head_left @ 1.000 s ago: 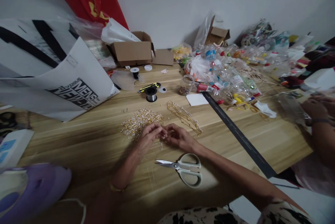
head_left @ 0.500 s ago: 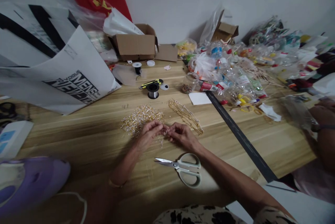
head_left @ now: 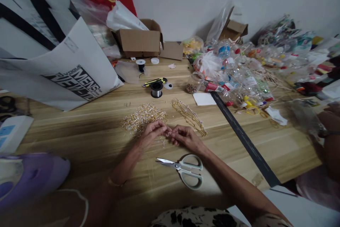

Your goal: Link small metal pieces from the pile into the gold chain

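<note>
Wooden table [head_left: 79,142] fills the frame's lower two thirds. Upper left: a white printed bag [head_left: 53,60], lying flat, with a cardboard box [head_left: 139,41] behind it. Upper right: a heap of clear plastic bottles and bags [head_left: 239,74], and a black ruler [head_left: 243,138] running diagonally to the lower right. At the right edge, another person's arm [head_left: 330,131]. Below centre: pale-handled scissors [head_left: 183,170], blades pointing left, just beside my right wrist. Centre: a pile of gold beaded pieces [head_left: 143,117] touching my left hand [head_left: 150,135]; a gold chain [head_left: 190,115] above my right hand [head_left: 186,137]. Above these, a wire spool [head_left: 156,89]. My fingertips meet, both hands pinched narrowly on one small beaded piece [head_left: 168,134] at mid-frame; nothing blocks it. Compared with half a second ago, my hands hold the same pinch; only the view has tilted slightly downward.
</note>
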Demonstrator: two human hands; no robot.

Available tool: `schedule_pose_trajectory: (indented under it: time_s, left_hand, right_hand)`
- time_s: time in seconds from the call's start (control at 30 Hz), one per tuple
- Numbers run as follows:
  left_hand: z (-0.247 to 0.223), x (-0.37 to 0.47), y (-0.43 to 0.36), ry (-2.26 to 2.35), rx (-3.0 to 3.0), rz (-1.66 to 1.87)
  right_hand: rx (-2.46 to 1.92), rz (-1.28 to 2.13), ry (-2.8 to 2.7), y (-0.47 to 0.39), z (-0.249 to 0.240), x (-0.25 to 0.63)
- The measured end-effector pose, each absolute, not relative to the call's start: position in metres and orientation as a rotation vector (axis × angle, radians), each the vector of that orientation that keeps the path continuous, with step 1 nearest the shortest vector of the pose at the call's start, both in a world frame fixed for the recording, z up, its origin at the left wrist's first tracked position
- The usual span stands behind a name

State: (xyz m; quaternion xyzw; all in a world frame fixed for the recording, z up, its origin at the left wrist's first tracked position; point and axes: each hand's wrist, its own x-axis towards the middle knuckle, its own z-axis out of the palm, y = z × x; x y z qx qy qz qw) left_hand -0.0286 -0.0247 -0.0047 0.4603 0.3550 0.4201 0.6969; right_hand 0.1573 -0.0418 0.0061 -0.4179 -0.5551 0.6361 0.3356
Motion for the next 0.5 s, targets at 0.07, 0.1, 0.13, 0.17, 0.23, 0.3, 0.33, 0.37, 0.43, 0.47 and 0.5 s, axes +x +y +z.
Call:
schedule_pose_trajectory:
  time_s: [0.07,0.1,0.13,0.17,0.23,0.3,0.33,0.37,0.43,0.47,0.5]
  left_hand:
    - [0.0,-0.029,-0.025,0.817,1.083,0.928]
    - [0.003,-0.028,-0.025,0.832,1.118,0.918]
    - [0.005,-0.028,-0.026,0.846,1.152,0.905]
    - [0.006,-0.028,-0.026,0.858,1.181,0.888]
    - [0.007,-0.027,-0.026,0.875,1.226,0.857]
    - [0.005,-0.026,-0.026,0.894,1.282,0.837]
    - [0.004,-0.026,-0.026,0.907,1.321,0.832]
    - [0.003,-0.026,-0.026,0.924,1.366,0.829]
    - [0.002,-0.027,-0.025,0.963,1.451,0.815]
    - [0.002,-0.028,-0.025,0.981,1.482,0.805]
    - [0.002,-0.029,-0.025,0.998,1.502,0.794]
  right_hand:
    - [-1.076,1.679,-1.465,-0.042,0.008,0.161]
    - [-1.068,1.688,-1.476,-0.042,0.01,0.163]
    - [-1.059,1.694,-1.489,-0.043,0.012,0.165]
    - [-1.046,1.695,-1.506,-0.043,0.014,0.167]
    - [-1.02,1.695,-1.539,-0.043,0.019,0.171]
    - [-0.996,1.708,-1.565,-0.042,0.022,0.175]
    - [-0.987,1.718,-1.573,-0.041,0.024,0.177]
    - [-0.978,1.724,-1.576,-0.04,0.025,0.179]
    - [-0.964,1.735,-1.576,-0.038,0.026,0.184]
    - [-0.958,1.74,-1.577,-0.037,0.026,0.187]
    - [-0.955,1.743,-1.581,-0.035,0.025,0.189]
